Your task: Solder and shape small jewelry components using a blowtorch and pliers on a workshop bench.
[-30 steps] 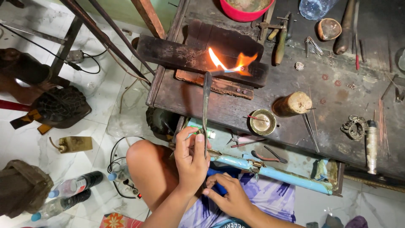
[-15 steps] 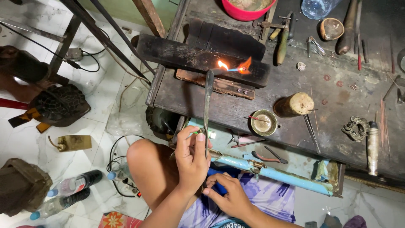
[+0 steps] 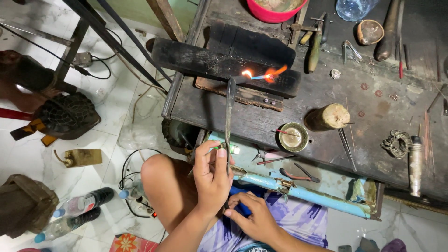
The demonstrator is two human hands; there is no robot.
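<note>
Your left hand (image 3: 212,179) is closed around the lower end of a long, thin metal torch (image 3: 229,122), thumb and fingers pinching it near a small green fitting. The torch runs straight up and away from your hand, over the near edge of the dark tabletop (image 3: 289,123), and its bent tip ends at a small orange and blue flame (image 3: 261,74). That flame plays against a charred black block (image 3: 224,63) lying across the far part of the tabletop, well apart from both hands. Your right hand (image 3: 254,217) sits just below and beside the left, above your lap, its fingers curled and touching the very bottom of the torch. A pale blue pipe (image 3: 303,193) runs just to the right of your hands, and a small round brass dish (image 3: 293,136) sits on the tabletop beyond it.
</note>
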